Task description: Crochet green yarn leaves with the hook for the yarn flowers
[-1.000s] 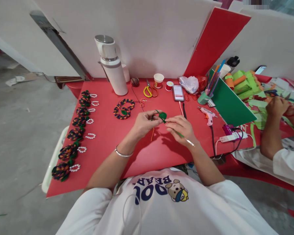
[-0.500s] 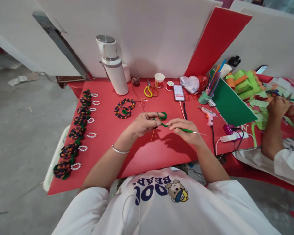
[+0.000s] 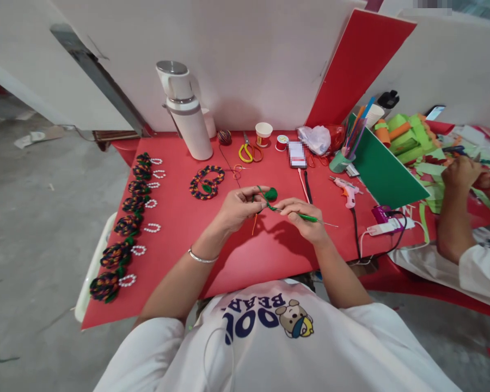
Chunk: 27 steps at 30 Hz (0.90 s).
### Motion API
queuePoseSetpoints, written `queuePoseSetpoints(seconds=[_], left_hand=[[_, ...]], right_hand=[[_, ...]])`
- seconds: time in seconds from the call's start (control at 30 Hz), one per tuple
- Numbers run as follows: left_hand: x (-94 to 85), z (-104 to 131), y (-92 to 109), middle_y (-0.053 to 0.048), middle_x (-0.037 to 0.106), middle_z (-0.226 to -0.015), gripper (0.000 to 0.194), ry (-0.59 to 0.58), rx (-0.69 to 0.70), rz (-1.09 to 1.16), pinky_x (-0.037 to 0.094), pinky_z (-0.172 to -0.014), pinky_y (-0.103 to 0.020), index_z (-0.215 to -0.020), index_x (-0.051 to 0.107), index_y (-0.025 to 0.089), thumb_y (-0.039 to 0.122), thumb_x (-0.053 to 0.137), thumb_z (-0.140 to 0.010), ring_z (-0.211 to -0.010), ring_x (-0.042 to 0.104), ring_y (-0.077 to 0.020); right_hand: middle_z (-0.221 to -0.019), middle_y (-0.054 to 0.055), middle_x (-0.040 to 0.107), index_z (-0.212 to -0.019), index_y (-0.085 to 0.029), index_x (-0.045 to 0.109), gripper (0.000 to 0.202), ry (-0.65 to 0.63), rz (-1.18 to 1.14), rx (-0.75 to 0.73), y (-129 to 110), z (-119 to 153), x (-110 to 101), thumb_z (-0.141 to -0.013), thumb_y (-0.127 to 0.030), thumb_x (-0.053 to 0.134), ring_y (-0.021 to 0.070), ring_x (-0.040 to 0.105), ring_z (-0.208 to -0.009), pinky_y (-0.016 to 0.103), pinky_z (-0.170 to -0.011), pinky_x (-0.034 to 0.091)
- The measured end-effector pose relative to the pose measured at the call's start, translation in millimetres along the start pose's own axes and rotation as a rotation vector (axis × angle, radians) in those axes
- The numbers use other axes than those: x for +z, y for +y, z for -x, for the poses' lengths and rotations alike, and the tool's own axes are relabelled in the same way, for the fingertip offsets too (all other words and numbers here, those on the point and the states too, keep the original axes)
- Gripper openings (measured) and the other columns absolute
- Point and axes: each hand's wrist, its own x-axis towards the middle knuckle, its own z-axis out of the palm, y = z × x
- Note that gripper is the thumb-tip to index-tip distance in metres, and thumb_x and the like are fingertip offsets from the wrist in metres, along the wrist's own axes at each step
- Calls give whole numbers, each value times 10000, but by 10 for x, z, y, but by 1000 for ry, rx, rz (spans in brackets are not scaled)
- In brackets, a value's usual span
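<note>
Between finger and thumb, my left hand [image 3: 243, 207] pinches a small piece of green crochet [image 3: 270, 207], with green yarn looped over the index finger. My right hand [image 3: 304, 216] grips a crochet hook [image 3: 309, 218] by its green handle; its near tip meets the crochet and the metal far end points right. A ball of green yarn [image 3: 271, 194] lies just beyond the fingers. A short orange strand [image 3: 253, 224] hangs below the left fingertips. To the left lies a multicoloured braided cord [image 3: 196, 185] with a green bit inside its curl.
Multicoloured yarn flowers [image 3: 126, 225] and beaded loops [image 3: 152, 228] line the left edge. Behind are a flask [image 3: 190, 125], yarn ball [image 3: 224, 137], scissors [image 3: 247, 149], paper cup [image 3: 263, 134] and phone [image 3: 297, 154]. Rightward are a glue gun [image 3: 347, 190], green board [image 3: 386, 163] and a co-worker's hands [image 3: 463, 173].
My hands stay together at the crochet, with the right hand and hook shifted slightly left. The whole view has moved a little. The co-worker's hands have shifted slightly.
</note>
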Motion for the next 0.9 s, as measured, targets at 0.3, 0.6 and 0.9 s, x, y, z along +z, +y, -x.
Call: queuePoseSetpoints(seconds=[0.3, 0.6, 0.9], left_hand=[[42, -12, -37, -10, 665, -690, 443, 87, 104, -140, 365, -549, -224, -1033, 777, 91, 209, 785, -606, -572, 499, -77], [17, 13, -87, -19, 701, -814, 497, 67, 207, -270, 265, -483, -220, -1138, 779, 120, 188, 756, -646, -505, 323, -32], [32, -20, -150, -42, 720, -735, 562, 73, 165, -238, 358, -537, -218, -1198, 752, 93, 254, 797, -662, -578, 517, -90]], right_hand=[[-1148, 108, 756, -1083, -226, 729, 148, -46, 440, -224, -76, 15, 6, -986, -211, 618, 211, 715, -1074, 404, -948, 572], [-1150, 89, 752, -1086, -252, 714, 145, -62, 478, -220, -129, 25, 25, -997, -233, 601, 208, 706, -1056, 407, -926, 576], [-1135, 89, 756, -1091, -258, 719, 164, -59, 526, -224, -132, 47, 27, -1007, -255, 578, 217, 705, -1049, 409, -919, 569]])
